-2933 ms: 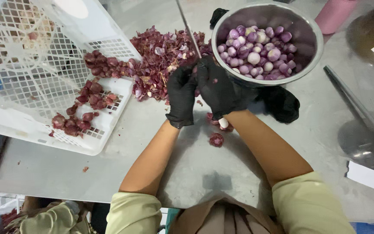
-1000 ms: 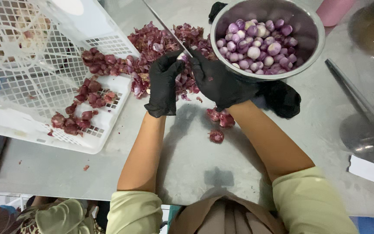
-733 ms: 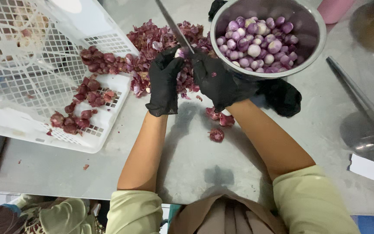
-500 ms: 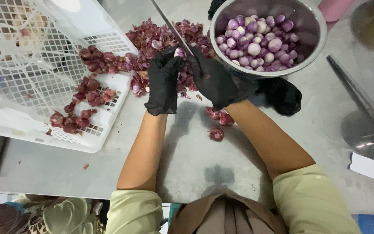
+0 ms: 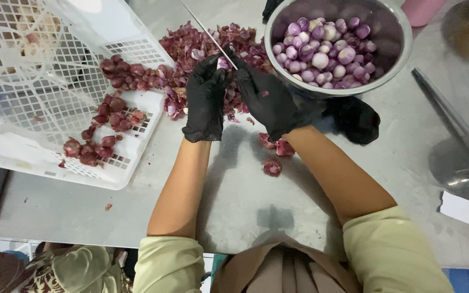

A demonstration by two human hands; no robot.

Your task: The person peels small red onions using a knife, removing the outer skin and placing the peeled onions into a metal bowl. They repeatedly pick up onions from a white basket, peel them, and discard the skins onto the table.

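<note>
Both my hands wear black gloves. My left hand [image 5: 206,100] pinches a small purple shallot [image 5: 223,63] between its fingertips. My right hand [image 5: 270,100] grips a knife [image 5: 208,33] whose thin blade runs up and to the left, its edge against the shallot. Just behind my hands lies a heap of red shallot skins [image 5: 213,46]. A steel bowl [image 5: 394,59] to the upper right holds many peeled pale purple shallots [image 5: 327,51].
A tipped white plastic crate [image 5: 39,97] at left spills unpeeled red shallots [image 5: 107,111]. A few skin scraps [image 5: 272,165] lie on the grey table below my hands. A spare black glove [image 5: 354,119] sits under the bowl. A dark long tool [image 5: 451,125] lies at right.
My hands have stayed in front of the skin heap, working the shallot; the knife blade has tilted a little between frames. Earlier they were lower and closer together by the bowl.
</note>
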